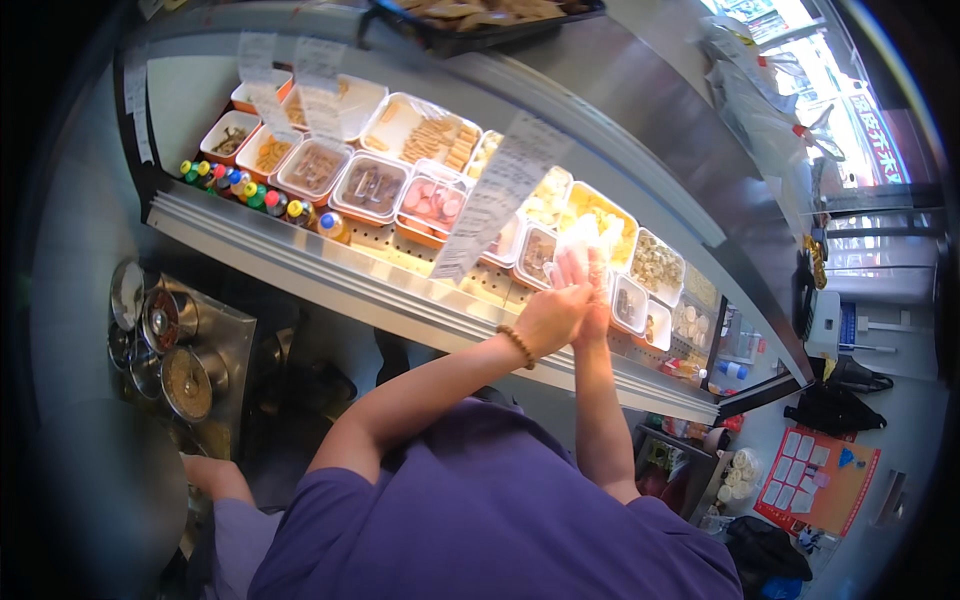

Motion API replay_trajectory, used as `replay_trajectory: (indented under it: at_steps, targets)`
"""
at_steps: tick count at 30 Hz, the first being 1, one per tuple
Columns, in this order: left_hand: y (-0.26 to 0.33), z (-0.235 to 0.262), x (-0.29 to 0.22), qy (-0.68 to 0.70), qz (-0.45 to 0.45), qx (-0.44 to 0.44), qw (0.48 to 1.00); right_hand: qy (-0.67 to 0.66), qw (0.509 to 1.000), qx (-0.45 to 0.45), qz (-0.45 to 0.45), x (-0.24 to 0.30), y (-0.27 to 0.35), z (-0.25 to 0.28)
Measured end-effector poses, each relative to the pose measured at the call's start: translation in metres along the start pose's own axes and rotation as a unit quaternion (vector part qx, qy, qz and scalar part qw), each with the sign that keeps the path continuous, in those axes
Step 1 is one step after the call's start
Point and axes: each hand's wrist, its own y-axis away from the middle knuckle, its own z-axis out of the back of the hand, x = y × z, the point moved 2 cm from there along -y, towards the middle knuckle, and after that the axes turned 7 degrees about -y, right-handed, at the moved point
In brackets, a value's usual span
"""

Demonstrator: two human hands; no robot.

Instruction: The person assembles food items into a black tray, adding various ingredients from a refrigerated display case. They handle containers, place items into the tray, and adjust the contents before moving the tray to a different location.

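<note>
Both my hands meet over the right part of the refrigerated display case. My right hand (594,283) points away from me, its fingers stretched out inside thin clear plastic (584,238) that looks like a disposable glove. Bright glare blurs its fingertips. My left hand (556,318), with a beaded bracelet (516,346) at the wrist, is closed by the base of the right hand and seems to grip the plastic's edge. Just beyond them sits a white tray of yellow food strips (612,222). Beside them are a tray of brownish pieces (538,252) and a small tub (629,303).
Paper slips (505,190) hang over the case. Small bottles (270,203) line its left front above a metal rail (330,275). At lower left, lidded pots (190,383) sit in a steel counter near another person's arm (218,478). Plastic bags (760,110) hang upper right.
</note>
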Motion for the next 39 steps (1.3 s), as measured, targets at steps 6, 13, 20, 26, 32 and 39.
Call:
replay_trajectory:
  at_steps: [6,13,20,26,32,39]
  targets:
    - [-0.007,-0.015,-0.023,-0.043,-0.017,0.007,0.999,0.060,0.998,0.004,0.027,0.002,-0.002,0.025]
    - [-0.012,-0.070,0.001,-0.253,-0.128,0.064,0.957,0.746,0.592,0.276,0.128,0.006,0.004,0.031]
    - [-0.027,-0.078,-0.028,-0.216,0.067,0.143,0.964,0.795,0.544,0.250,0.098,-0.016,-0.007,0.011]
    - [-0.027,-0.094,-0.018,-0.219,0.093,0.180,0.955,0.892,0.407,0.188,0.060,0.005,0.000,-0.039]
    - [-0.035,-0.073,-0.055,-0.182,0.044,0.152,0.971,0.808,0.533,0.225,0.114,0.032,-0.023,-0.058]
    - [-0.071,0.232,-0.135,-0.230,-0.004,-0.313,0.921,0.664,0.701,0.155,0.209,0.070,-0.004,0.008]
